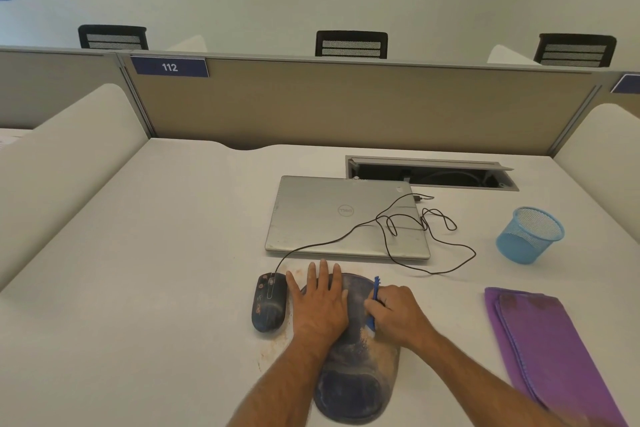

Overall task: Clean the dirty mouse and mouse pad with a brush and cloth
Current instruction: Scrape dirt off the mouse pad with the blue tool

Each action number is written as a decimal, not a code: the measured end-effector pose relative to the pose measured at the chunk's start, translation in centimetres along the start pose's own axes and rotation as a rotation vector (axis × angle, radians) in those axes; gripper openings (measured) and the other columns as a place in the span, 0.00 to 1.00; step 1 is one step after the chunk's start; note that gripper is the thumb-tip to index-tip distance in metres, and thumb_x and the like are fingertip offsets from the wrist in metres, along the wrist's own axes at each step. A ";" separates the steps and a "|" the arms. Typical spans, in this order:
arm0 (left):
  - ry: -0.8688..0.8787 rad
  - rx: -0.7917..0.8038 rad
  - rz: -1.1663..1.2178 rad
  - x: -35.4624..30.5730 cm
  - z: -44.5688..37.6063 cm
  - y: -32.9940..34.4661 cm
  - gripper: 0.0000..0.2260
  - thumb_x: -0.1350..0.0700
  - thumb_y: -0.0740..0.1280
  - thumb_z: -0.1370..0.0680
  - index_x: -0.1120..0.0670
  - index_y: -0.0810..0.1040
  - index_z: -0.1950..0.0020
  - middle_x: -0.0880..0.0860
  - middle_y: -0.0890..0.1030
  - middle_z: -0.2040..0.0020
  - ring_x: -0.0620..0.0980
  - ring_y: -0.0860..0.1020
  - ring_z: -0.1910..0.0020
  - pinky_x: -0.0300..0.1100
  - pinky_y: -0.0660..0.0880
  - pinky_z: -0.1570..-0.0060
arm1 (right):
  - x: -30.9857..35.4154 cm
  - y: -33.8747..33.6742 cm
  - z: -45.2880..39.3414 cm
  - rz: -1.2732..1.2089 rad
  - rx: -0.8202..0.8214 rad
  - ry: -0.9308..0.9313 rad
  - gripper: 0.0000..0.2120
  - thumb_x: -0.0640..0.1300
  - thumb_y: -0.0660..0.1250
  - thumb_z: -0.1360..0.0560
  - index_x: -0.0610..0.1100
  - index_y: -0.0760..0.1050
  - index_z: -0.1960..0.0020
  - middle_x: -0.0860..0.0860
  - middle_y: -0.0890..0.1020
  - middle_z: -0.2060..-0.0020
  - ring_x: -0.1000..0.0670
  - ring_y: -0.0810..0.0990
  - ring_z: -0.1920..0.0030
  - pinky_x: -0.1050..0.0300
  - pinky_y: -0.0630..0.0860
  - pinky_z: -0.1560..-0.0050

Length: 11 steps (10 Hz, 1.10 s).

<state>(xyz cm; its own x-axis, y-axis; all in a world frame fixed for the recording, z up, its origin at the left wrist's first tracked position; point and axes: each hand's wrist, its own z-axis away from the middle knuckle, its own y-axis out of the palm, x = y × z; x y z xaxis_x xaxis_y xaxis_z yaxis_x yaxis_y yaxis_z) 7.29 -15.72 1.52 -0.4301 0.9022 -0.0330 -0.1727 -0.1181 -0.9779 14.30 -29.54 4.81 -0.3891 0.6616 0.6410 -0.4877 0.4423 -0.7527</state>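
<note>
A dark blue mouse pad (356,378) with a wrist rest lies on the white desk, dusted with brownish dirt. My left hand (320,302) presses flat on its left half, fingers straight. My right hand (394,314) grips a blue brush (373,305) whose bristle end touches the pad's right side. A dirty black wired mouse (269,302) sits just left of the pad. A folded purple cloth (547,350) lies to the right on the desk.
A shut silver laptop (332,215) lies behind the pad, with the mouse cable (429,246) looped across it. A blue mesh cup (530,236) stands at the right. An open cable hatch (429,172) and a partition are behind. Brown dust marks the desk near the pad.
</note>
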 end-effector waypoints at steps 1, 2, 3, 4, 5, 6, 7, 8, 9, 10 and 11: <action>0.000 -0.003 0.001 0.0 0.0 0.0 0.26 0.44 0.41 0.14 0.50 0.39 0.18 0.55 0.40 0.18 0.59 0.39 0.20 0.72 0.30 0.32 | -0.2 -0.1 0.0 -0.061 -0.113 -0.004 0.15 0.45 0.63 0.23 0.44 0.78 0.67 0.50 0.79 0.72 0.53 0.77 0.71 0.59 0.75 0.67; 0.003 -0.006 0.000 0.0 0.0 0.1 0.26 0.44 0.41 0.14 0.50 0.39 0.18 0.55 0.40 0.18 0.59 0.39 0.19 0.72 0.31 0.32 | -0.1 0.1 0.1 -0.023 -0.066 0.000 0.16 0.46 0.63 0.22 0.44 0.78 0.67 0.50 0.80 0.72 0.53 0.77 0.71 0.60 0.75 0.66; 0.001 0.001 -0.002 0.0 0.0 0.0 0.26 0.44 0.41 0.14 0.50 0.39 0.18 0.55 0.40 0.18 0.59 0.39 0.19 0.72 0.32 0.31 | 0.0 -0.1 0.0 0.000 -0.030 -0.006 0.16 0.44 0.63 0.24 0.46 0.73 0.71 0.51 0.76 0.74 0.53 0.74 0.73 0.63 0.69 0.70; 0.000 0.004 -0.005 0.0 0.0 -0.1 0.26 0.44 0.41 0.14 0.50 0.38 0.18 0.55 0.39 0.18 0.59 0.38 0.20 0.72 0.31 0.31 | -0.3 -0.3 -0.2 -0.053 -0.115 -0.003 0.15 0.45 0.64 0.23 0.43 0.78 0.67 0.49 0.80 0.72 0.52 0.78 0.70 0.60 0.74 0.68; 0.006 0.002 -0.001 0.0 0.1 -0.1 0.26 0.44 0.41 0.14 0.50 0.38 0.18 0.55 0.40 0.18 0.59 0.38 0.20 0.72 0.32 0.31 | -0.1 -0.2 0.0 -0.001 -0.022 -0.002 0.15 0.46 0.64 0.23 0.44 0.77 0.68 0.50 0.80 0.72 0.54 0.76 0.71 0.60 0.74 0.66; 0.008 0.002 -0.001 0.0 0.1 -0.1 0.26 0.44 0.41 0.14 0.50 0.38 0.18 0.55 0.39 0.18 0.59 0.38 0.20 0.72 0.32 0.31 | -0.1 -0.4 0.0 -0.018 0.001 0.007 0.15 0.43 0.64 0.25 0.45 0.74 0.70 0.49 0.77 0.73 0.54 0.73 0.73 0.61 0.70 0.69; 0.006 0.001 0.004 0.0 0.0 0.0 0.26 0.43 0.41 0.14 0.50 0.39 0.18 0.55 0.39 0.18 0.59 0.38 0.20 0.72 0.32 0.31 | -0.9 -1.0 -0.3 -0.081 -0.125 0.031 0.15 0.44 0.64 0.23 0.43 0.77 0.68 0.48 0.81 0.70 0.52 0.78 0.70 0.61 0.74 0.68; 0.008 0.000 0.008 0.0 0.0 0.0 0.26 0.43 0.41 0.14 0.50 0.39 0.18 0.55 0.40 0.18 0.59 0.38 0.20 0.72 0.31 0.31 | -1.2 -1.0 -0.2 -0.008 -0.070 0.032 0.15 0.45 0.64 0.23 0.43 0.77 0.68 0.47 0.81 0.70 0.53 0.76 0.71 0.58 0.74 0.67; 0.006 0.005 0.014 0.0 0.0 0.0 0.26 0.44 0.41 0.14 0.50 0.39 0.18 0.55 0.40 0.18 0.59 0.38 0.20 0.72 0.31 0.31 | -1.3 -0.8 0.1 -0.003 -0.029 0.042 0.13 0.43 0.64 0.25 0.41 0.76 0.68 0.44 0.80 0.70 0.51 0.76 0.71 0.53 0.75 0.67; 0.007 0.005 0.013 0.1 0.0 0.0 0.26 0.43 0.41 0.14 0.50 0.39 0.18 0.55 0.39 0.18 0.59 0.38 0.20 0.72 0.31 0.30 | -1.6 -1.0 0.1 -0.064 -0.129 0.058 0.14 0.43 0.64 0.24 0.41 0.78 0.66 0.45 0.81 0.69 0.50 0.79 0.69 0.55 0.77 0.66; 0.011 0.005 0.016 0.1 0.0 0.1 0.26 0.44 0.41 0.14 0.50 0.39 0.18 0.55 0.39 0.18 0.59 0.38 0.20 0.72 0.32 0.30 | -1.6 -1.0 0.2 0.008 -0.078 0.062 0.15 0.44 0.63 0.23 0.43 0.76 0.68 0.47 0.79 0.71 0.53 0.75 0.72 0.61 0.71 0.69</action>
<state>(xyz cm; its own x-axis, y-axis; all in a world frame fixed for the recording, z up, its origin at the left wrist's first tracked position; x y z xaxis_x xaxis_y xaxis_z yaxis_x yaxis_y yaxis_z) 7.26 -15.64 1.45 -0.4234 0.9045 -0.0513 -0.1704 -0.1351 -0.9761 15.24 -31.18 4.57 -0.3419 0.7005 0.6264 -0.4213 0.4816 -0.7685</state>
